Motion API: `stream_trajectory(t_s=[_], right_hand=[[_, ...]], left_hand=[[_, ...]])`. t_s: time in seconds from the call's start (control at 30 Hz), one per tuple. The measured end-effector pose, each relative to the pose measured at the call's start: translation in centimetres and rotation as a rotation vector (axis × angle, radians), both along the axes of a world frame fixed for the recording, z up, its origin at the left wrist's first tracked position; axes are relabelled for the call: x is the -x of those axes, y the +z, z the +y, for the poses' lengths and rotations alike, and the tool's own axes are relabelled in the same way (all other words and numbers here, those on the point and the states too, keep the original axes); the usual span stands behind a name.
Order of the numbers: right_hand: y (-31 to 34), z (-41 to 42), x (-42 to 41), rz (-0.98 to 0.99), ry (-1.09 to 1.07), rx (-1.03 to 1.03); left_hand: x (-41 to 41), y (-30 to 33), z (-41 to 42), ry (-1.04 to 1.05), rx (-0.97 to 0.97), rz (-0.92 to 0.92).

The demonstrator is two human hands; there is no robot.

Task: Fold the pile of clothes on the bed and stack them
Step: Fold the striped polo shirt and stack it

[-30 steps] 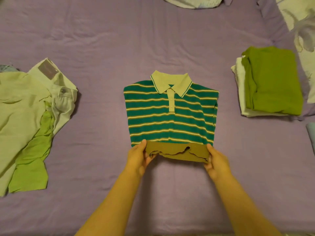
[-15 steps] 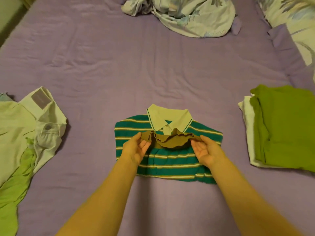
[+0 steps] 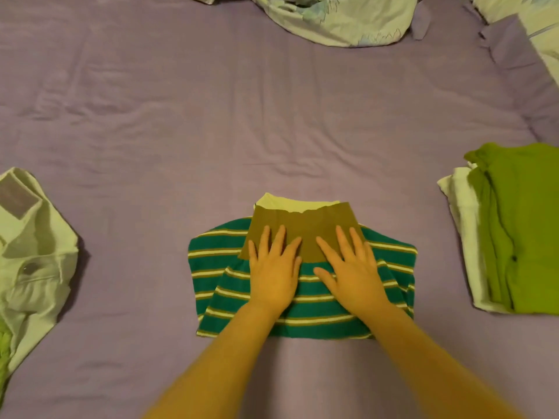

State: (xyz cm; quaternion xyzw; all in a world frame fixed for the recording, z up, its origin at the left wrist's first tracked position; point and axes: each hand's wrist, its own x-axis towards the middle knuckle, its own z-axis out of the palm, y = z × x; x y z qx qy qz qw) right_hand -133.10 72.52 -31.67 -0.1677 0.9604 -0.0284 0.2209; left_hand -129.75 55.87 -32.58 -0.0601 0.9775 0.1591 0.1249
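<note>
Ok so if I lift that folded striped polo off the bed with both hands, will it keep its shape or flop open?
Probably flops some. The striped polo is soft knit, its edges rumpled on the bed. The folded-up hem lies loose, held flat only by the left hand and right hand, so it may slide open. It looks light; supporting it underneath should help.

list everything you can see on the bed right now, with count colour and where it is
striped polo shirt: 1, teal green with cream and olive stripes, olive hem band folded up over its pale collar, centre near edge of the bed
folded stack: 1 stack, green garment on top of a white one, right side
unfolded clothes: 1 pile, pale trousers with a button and a label patch, bright green fabric under them, left edge
crumpled bedding: 1, pale with a bluish print, top centre
pillow: 1, pale printed, top right corner, cut off
bed sheet: 1, purple, under everything
left hand: flat on the shirt
right hand: flat on the shirt
</note>
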Motion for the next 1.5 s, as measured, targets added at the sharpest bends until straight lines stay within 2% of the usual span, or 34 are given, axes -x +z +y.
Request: stream_trajectory(t_s=[0.07, 0.13, 0.23, 0.4, 0.47, 0.53, 0.67, 0.73, 0.83, 0.93, 1.0, 1.07, 1.17, 1.23, 1.37, 1.43, 1.5], right_hand=[[-0.9, -0.6, -0.3, 0.065, 0.029, -0.074], [-1.7, -0.9, -0.6, 0.134, 0.014, -0.054], [-3.1, -0.3, -0.5, 0.159, 0.044, -0.031], [-2.3, 0.3, -0.6, 0.138, 0.071, -0.045], [-1.1, 0.2, -1.3, 0.108, 0.056, -0.077], [-0.1, -0.6, -2.2, 0.097, 0.004, -0.055], [1.1, -6.1, -4.7, 0.008, -0.011, 0.111], [1.5, -9.2, -6.2, 0.061, 0.069, 0.17], [0.9, -11.9, -8.1, 0.017, 0.172, 0.062], [0.0, -12.5, -8.0, -0.043, 0.148, 0.008], [0.2, -12.9, -7.5, -0.145, 0.062, 0.096], [1.4, -13.7, -6.8, -0.235, -0.137, 0.311], [4.1, -15.0, -6.1, -0.503, -0.595, 0.861], [5.4, -15.6, -5.9, -0.674, -0.803, 1.081], [6.8, -15.0, -4.9, -0.579, -0.93, 1.068], [7.0, -13.9, -4.3, -0.518, -1.041, 1.066], [7.0, -12.6, -3.7, -0.497, -1.067, 1.073]], left_hand=[[-0.3, -1.2, -0.9, -0.105, 0.136, -0.034], [-0.6, -2.4, -1.9, -0.18, 0.176, 0.044], [-0.7, -4.0, -2.9, -0.24, 0.181, 0.134], [-0.9, -2.6, -2.7, -0.237, 0.167, 0.082], [-1.5, -1.3, -3.2, -0.108, 0.152, 0.079], [-2.8, -0.3, -4.6, 0.152, 0.103, 0.072], [-5.6, 1.4, -7.8, 0.467, -0.038, -0.019], [-6.0, 2.3, -8.5, 0.62, -0.138, -0.022], [-6.3, 2.3, -9.4, 0.797, -0.425, -0.056], [-6.6, 2.4, -10.4, 0.834, -0.739, -0.111], [-6.6, 2.9, -10.9, 0.822, -0.936, -0.156], [-6.6, 3.5, -11.2, 0.806, -1.061, -0.192], [-6.8, 5.0, -11.1, 0.772, -1.262, -0.251], [-6.7, 6.7, -10.5, 0.711, -1.416, -0.316], [-6.4, 8.8, -8.5, 0.663, -1.539, -0.37], [-6.6, 9.0, -7.3, 0.729, -1.598, -0.355], [-6.9, 8.7, -6.2, 0.831, -1.569, -0.283]])
